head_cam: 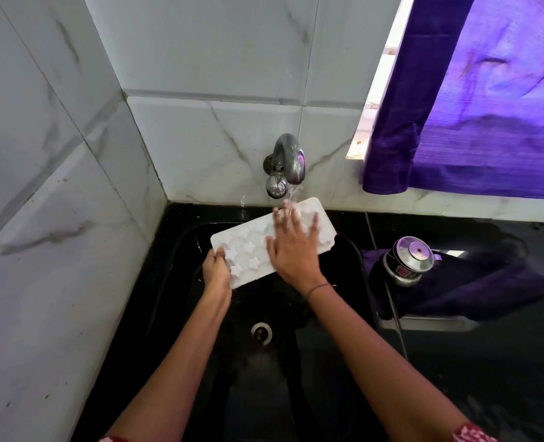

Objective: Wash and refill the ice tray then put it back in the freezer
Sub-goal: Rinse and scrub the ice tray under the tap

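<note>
A white ice tray [251,247] with star-shaped moulds is held flat over the black sink [200,314], under the chrome tap [288,164]. Water runs from the tap onto the tray's far end. My left hand [217,270] grips the tray's near left corner. My right hand [293,247] lies flat on top of the tray with its fingers spread, fingertips in the stream of water. It covers the tray's middle.
The sink drain [261,332] lies below the tray. A steel pot lid with a knob [412,260] rests on the dark counter to the right. A purple curtain [474,100] hangs over the window at the upper right. Marble-look tiled walls close in the left and back.
</note>
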A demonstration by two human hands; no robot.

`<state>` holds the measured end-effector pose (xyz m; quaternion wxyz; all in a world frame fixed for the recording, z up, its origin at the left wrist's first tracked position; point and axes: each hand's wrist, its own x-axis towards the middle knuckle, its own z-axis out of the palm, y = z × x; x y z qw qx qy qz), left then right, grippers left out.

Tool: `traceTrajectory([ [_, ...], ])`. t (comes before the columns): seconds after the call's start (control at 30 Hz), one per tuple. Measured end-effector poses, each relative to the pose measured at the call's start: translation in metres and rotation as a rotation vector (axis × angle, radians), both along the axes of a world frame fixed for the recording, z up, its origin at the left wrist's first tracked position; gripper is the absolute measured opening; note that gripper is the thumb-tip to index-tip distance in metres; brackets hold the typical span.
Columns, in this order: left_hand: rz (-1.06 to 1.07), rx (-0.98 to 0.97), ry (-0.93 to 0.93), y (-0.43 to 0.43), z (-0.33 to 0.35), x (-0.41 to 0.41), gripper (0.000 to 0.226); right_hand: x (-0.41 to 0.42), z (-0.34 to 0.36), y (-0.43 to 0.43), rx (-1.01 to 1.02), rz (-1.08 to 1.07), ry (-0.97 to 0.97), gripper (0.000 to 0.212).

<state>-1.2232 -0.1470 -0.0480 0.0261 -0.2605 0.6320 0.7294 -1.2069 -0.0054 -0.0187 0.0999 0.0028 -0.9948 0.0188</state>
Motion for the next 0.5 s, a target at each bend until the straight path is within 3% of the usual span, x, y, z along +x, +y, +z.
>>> traceTrajectory([
  [0.1,-0.048,-0.01,0.018,0.001,0.001,0.004,0.023,0.004,-0.005,-0.035,0.038,0.289,-0.04,0.061],
  [0.17,-0.039,-0.006,0.01,-0.003,0.001,0.006,0.025,0.001,-0.005,-0.04,0.016,0.354,-0.051,0.059],
  [0.23,-0.015,-0.076,-0.001,-0.013,0.0,0.006,0.026,-0.003,-0.003,-0.028,-0.041,0.23,-0.04,0.063],
  [0.33,0.04,-0.125,-0.028,-0.032,-0.006,0.001,0.029,-0.007,0.0,0.006,-0.139,-0.153,-0.08,0.068],
  [0.43,0.077,-0.107,-0.03,-0.037,-0.006,0.003,0.039,0.0,0.006,0.025,-0.525,-0.388,-0.148,0.071],
  [0.5,0.072,0.018,-0.084,-0.034,-0.005,0.006,0.054,0.007,0.011,0.022,-0.807,-0.467,-0.111,0.059],
])
